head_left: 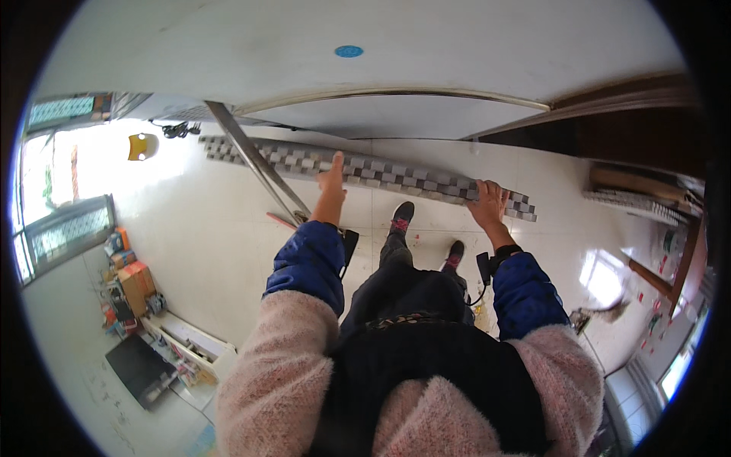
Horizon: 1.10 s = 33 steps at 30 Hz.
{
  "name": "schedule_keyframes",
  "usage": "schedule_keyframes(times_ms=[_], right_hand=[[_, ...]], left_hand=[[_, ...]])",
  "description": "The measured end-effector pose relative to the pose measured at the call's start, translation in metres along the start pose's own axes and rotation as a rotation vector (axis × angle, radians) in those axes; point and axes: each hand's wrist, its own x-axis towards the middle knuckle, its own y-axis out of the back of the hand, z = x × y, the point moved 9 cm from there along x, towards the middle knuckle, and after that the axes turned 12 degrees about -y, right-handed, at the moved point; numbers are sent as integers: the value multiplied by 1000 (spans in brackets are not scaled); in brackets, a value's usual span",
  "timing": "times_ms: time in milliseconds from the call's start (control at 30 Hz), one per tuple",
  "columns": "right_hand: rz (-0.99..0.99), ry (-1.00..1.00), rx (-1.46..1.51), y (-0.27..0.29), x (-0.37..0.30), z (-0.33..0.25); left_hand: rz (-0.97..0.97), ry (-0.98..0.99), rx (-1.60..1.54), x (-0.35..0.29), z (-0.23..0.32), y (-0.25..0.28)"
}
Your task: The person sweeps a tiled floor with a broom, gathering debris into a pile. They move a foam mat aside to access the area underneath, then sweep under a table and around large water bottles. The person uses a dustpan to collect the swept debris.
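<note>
A long, narrow checkered strip [426,179] in grey, white and dark tones stretches across the floor in front of me, slanting down to the right. I cannot tell whether it is rolled or folded. My left hand [332,178] grips its near edge around the middle, one digit pointing up over it and the other fingers partly hidden. Near the right end, my right hand [489,202] is curled over the top edge, its fingers lying on the checks. Two slanted metal legs [255,156] cross in front of the strip's left part.
A white panel [426,68] with a blue round sticker [349,52] rises beyond the strip. On the pale tiled floor lie a yellow object [138,147] and a dark cable [180,130]. Cardboard boxes [135,283] stand at left; dark wooden furniture [609,133] is at right.
</note>
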Motion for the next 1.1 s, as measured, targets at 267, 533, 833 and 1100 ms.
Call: schedule_keyframes(times_ms=[267, 533, 833, 1100], right_hand=[[115, -54, 224, -63, 44, 67], [-10, -1480, 1044, -216, 36, 159], [-63, -1336, 1077, -207, 81, 107], [-509, -886, 266, -207, 115, 108]], left_hand=[[-573, -1004, 2029, 77, -26, -106], [-764, -1020, 2096, 153, -47, -177], [-682, -866, 1708, 106, -19, -167], [-770, -699, 1011, 97, -17, -200]])
